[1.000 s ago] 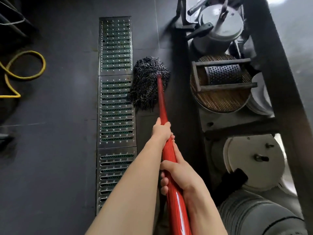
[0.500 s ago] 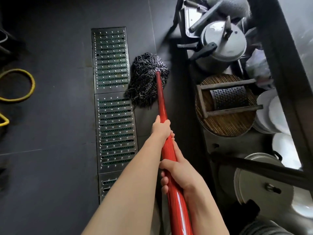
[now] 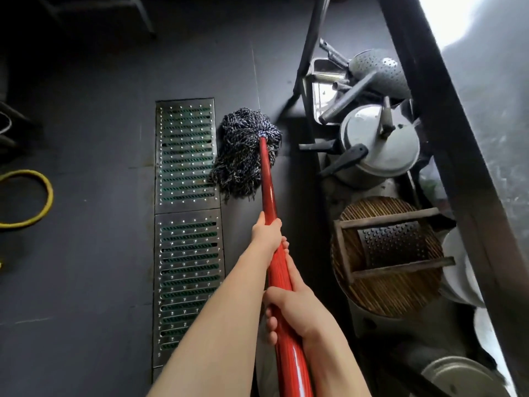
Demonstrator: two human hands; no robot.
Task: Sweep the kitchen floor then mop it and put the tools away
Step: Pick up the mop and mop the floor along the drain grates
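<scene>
Both hands wrap the red mop handle (image 3: pixel 269 193): the left hand (image 3: pixel 267 234) further down for steering, the right hand (image 3: pixel 294 309) nearer the body for push, fingers curled tight round it. The mop head (image 3: pixel 246 153) lies on the dark floor (image 3: pixel 86 267) between the drain grate (image 3: pixel 186 156) and the shelf (image 3: pixel 326 179) of pots, likely to work that narrow strip.

Dark grey floor (image 3: pixel 86 267), metal drain grates (image 3: pixel 186 156), dark shelf frame (image 3: pixel 446 144) right, glare top right.
</scene>
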